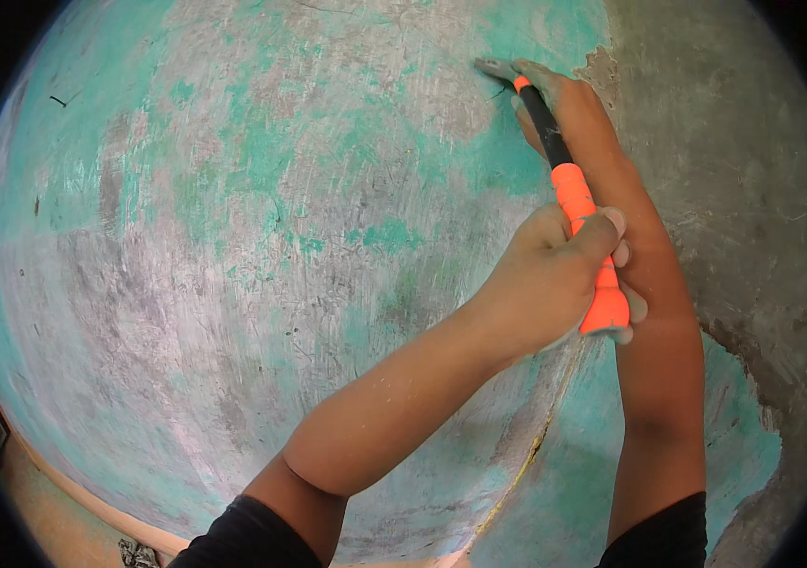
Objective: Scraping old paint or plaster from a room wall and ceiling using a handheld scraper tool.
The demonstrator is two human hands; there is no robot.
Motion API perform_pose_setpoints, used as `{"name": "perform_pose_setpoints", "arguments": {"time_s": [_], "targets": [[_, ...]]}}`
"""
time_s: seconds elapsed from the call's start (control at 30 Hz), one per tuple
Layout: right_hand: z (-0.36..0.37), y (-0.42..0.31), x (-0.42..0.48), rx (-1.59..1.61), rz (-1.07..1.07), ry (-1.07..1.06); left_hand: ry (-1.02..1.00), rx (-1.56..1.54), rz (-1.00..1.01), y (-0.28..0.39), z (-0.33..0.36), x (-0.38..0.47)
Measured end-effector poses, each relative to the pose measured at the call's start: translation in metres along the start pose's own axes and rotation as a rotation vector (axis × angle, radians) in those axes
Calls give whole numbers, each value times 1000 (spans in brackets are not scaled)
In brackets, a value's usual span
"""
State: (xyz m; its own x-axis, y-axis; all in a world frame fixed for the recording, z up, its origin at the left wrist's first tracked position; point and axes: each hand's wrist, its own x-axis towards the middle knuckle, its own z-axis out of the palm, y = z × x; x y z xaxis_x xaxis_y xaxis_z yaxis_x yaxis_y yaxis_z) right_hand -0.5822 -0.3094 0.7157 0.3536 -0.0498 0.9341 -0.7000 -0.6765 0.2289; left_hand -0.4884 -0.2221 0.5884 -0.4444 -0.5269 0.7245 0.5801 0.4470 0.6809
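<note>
My left hand (567,277) is closed around the orange grip of a hammer-like tool (554,135) with a black shaft. The tool slants up and to the left, its metal head (494,68) close against a wall with worn turquoise paint (375,156). Higher up, my right hand (560,96) holds the tool near its head, with fingers passing behind the shaft and one fingertip by the head. Grey dust coats the fingers of the right hand. The left hand overlaps the right forearm in the picture. Whether the head touches the wall cannot be told.
Bare grey plaster (737,177) with a ragged paint edge covers the right side. A yellowish crack (535,447) runs down the lower wall. A nail or thin wire (58,101) sticks out at upper left. Floor (62,515) and a crumpled item (138,553) show at lower left.
</note>
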Motion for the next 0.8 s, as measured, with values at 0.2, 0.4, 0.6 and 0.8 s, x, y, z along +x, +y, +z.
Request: {"name": "perform_pose_setpoints", "arguments": {"time_s": [0.2, 0.4, 0.6, 0.8], "targets": [[3, 9, 8, -122, -131, 100, -21, 25, 24, 2, -1, 6], [3, 8, 1, -223, -145, 62, -66, -60, -22, 12, -1, -10], [-5, -12, -3, -117, -10, -51, -54, -39, -11, 9, -3, -7], [8, 9, 8, -155, -155, 130, -8, 10, 45, 1, -4, 4]]}}
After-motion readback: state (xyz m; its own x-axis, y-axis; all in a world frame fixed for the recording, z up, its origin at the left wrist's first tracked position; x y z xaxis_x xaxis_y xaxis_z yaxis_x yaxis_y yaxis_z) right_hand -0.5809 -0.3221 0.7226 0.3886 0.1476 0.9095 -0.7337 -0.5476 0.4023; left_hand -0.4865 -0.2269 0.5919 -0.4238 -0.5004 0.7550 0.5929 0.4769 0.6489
